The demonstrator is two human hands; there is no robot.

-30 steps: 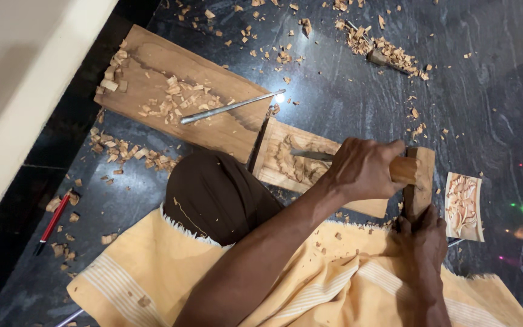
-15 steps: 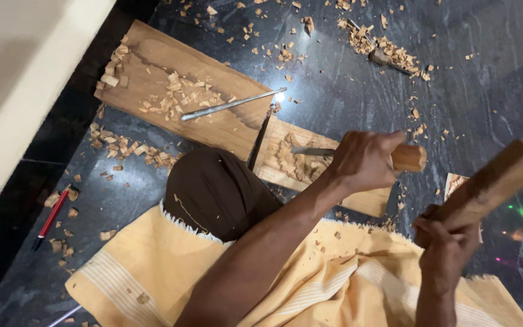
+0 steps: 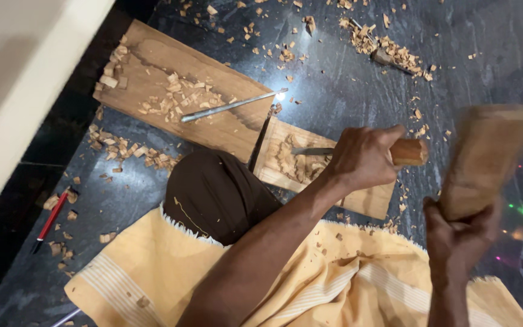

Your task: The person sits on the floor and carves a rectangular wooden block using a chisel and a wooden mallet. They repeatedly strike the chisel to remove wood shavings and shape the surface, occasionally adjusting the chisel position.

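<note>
My left hand [image 3: 361, 158] grips a chisel by its wooden handle [image 3: 410, 151]. The steel blade [image 3: 310, 151] lies in a carved hollow of a small wooden panel [image 3: 364, 200] on the dark floor. My right hand [image 3: 458, 236] holds a wooden mallet [image 3: 485, 157], lifted to the right of the chisel handle and blurred by motion. Wood chips fill the hollow under the blade. My knee [image 3: 213, 194], in dark brown cloth, rests against the panel's left end.
A larger plank [image 3: 152, 66] strewn with chips lies at the upper left with a thin metal tool [image 3: 231, 106] across it. A red pen [image 3: 51, 218] lies at the left. Yellow striped cloth [image 3: 152, 272] covers my lap. A white ledge [image 3: 19, 79] borders the left.
The mallet was down at the chisel handle a second ago. My right hand has swung it up and to the right. The left hand and chisel stay in place.
</note>
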